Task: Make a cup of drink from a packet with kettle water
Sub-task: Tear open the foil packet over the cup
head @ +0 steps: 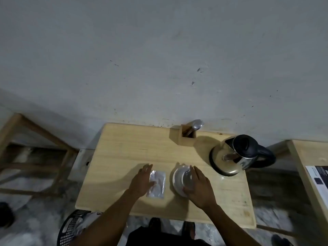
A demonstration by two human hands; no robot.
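A silvery drink packet [158, 183] lies flat on the wooden table [124, 153]. My left hand [142, 181] rests over its left edge, fingers spread. To its right stands a white cup on a white saucer [177, 178]; my right hand [198, 187] curls around the cup's right side and hides much of it. A steel kettle [236, 155] with a black lid and handle sits on its base at the right rear of the table.
A wooden holder [184, 137] with a metal spoon stands at the table's back edge by the wall. A wooden frame stands left, another table right. A black mesh basket [72, 228] sits on the floor near my feet.
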